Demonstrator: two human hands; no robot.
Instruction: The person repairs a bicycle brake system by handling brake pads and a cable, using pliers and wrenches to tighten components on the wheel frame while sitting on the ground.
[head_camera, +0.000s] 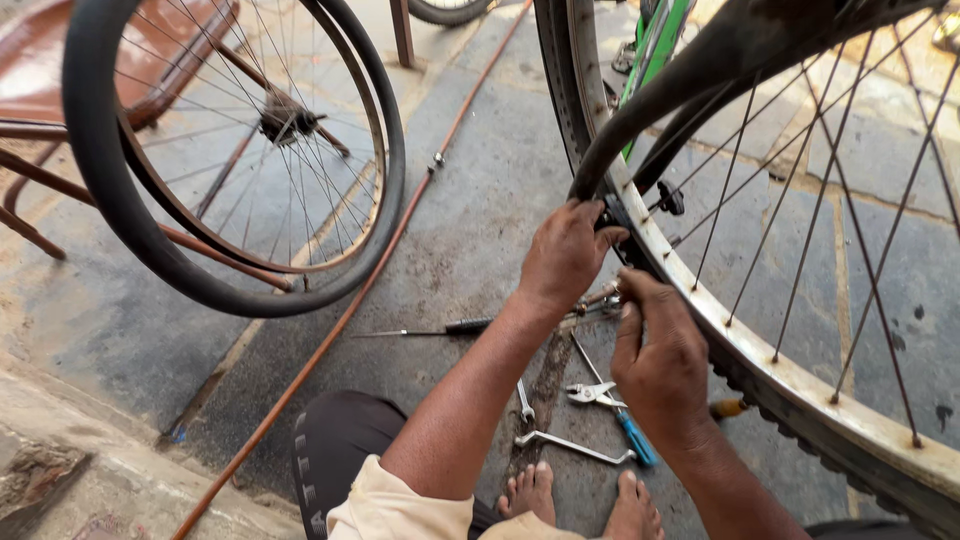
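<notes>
A worn stone-slab pavement (480, 190) spreads under the work, with a loose bicycle wheel (235, 150) standing at the far left and a thin copper-coloured rod (340, 320) running across the ground. On the right stands a larger wheel with a pale metal rim (760, 350), where a black inner tube (690, 85) loops up out of it. The left hand (565, 255) is curled closed around the tube where it meets the rim; the right hand (660, 360) sits just nearer, fingers bent against the rim edge, though what it pinches cannot be told. Pliers (610, 410), a spanner (570, 445) and a screwdriver (450, 328) lie near the 2 bare feet (580, 495). Working the tube well here likely calls for short, even pulls close to the rim, avoiding pinches.
</notes>
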